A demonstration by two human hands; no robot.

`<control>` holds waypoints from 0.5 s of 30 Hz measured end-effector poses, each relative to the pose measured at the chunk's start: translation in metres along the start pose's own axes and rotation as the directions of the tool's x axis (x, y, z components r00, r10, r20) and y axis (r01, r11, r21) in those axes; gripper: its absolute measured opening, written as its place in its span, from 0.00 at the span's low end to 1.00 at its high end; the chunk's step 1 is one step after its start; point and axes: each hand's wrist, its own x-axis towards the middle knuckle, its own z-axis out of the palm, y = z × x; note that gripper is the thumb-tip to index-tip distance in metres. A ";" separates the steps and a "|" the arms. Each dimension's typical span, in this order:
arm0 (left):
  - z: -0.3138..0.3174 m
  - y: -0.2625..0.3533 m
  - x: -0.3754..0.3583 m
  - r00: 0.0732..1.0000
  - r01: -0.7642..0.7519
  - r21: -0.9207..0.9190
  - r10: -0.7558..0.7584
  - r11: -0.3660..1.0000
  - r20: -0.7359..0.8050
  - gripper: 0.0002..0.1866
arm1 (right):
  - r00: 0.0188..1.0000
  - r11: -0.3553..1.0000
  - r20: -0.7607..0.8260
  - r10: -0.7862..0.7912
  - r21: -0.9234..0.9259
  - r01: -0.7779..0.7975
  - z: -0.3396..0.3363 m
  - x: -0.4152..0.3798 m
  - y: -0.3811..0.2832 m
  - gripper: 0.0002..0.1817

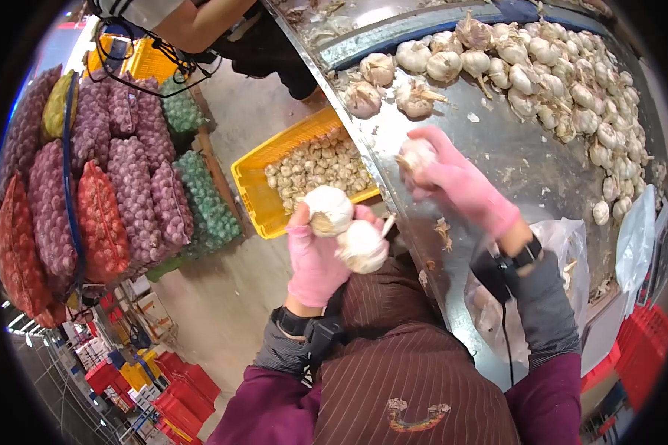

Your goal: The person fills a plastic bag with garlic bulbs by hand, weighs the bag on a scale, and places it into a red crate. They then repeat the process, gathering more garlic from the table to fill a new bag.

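Observation:
My left hand [315,259], in a pink glove with bare fingertips, holds two white garlic bulbs [363,246] off the table's edge, above the floor. Over the metal table [490,148], my right hand [460,178], also in a pink glove, has its fingers closed round another garlic bulb [416,157], partly covered by the fingers and slightly blurred. Just beyond that hand lie a few loose garlic bulbs [417,99]. A large heap of garlic [571,81] spreads along the far and right side of the table.
Below the table edge, a yellow crate [256,211] contains many garlic bulbs. Clear plastic bags [571,245] lie by my right forearm. Full mesh sacks [133,193] are stacked at left, near red crates [185,400]. Another person's arm [200,26] reaches in at the top.

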 end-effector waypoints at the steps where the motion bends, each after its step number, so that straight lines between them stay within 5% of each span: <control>1: -0.007 0.002 0.000 0.999 0.015 -0.015 -0.014 1.000 0.050 0.35 | 1.000 1.000 -0.010 0.014 -0.009 -0.014 0.011 -0.021 -0.005 0.21; 3: -0.012 0.002 -0.004 0.995 0.039 -0.044 -0.035 0.998 0.091 0.35 | 0.989 0.847 -0.066 0.136 0.525 -0.081 0.039 -0.059 -0.014 0.21; 4: -0.014 0.002 -0.005 0.991 0.064 -0.078 -0.054 0.995 0.126 0.35 | 0.986 0.850 -0.081 0.143 0.521 -0.080 0.042 -0.067 -0.007 0.21; 6: -0.025 -0.001 -0.002 0.974 0.113 -0.051 -0.100 0.992 0.203 0.36 | 0.981 0.636 0.076 0.177 0.752 -0.173 0.044 -0.076 0.015 0.23; 10: -0.002 -0.006 -0.007 0.989 0.145 -0.040 -0.143 0.989 0.048 0.36 | 0.996 0.710 0.079 -0.034 0.703 -0.032 0.049 -0.079 0.037 0.24; 11: 0.007 -0.005 -0.010 0.979 0.199 -0.105 -0.201 0.974 -0.010 0.36 | 0.996 0.874 -0.081 -0.044 0.480 0.078 0.053 -0.087 0.036 0.19; 12: 0.014 -0.007 -0.010 0.958 0.272 -0.167 -0.284 0.948 -0.049 0.36 | 0.942 0.982 -0.311 -0.125 -0.175 0.072 0.059 -0.090 0.036 0.14; 13: 0.009 -0.008 -0.013 0.954 0.297 -0.153 -0.301 0.943 -0.003 0.36 | 0.698 0.602 -0.108 -0.708 -0.610 0.516 0.064 -0.082 0.033 0.11; 14: 0.005 -0.015 -0.012 0.943 0.334 -0.137 -0.330 0.933 0.049 0.36 | 0.734 0.333 0.017 -0.679 -0.884 0.328 0.058 -0.093 0.041 0.32; 15: 0.023 -0.029 -0.008 0.943 0.274 0.006 -0.268 0.962 -0.197 0.36 | 0.818 0.510 -0.126 -0.561 -0.831 0.222 0.061 -0.107 0.041 0.34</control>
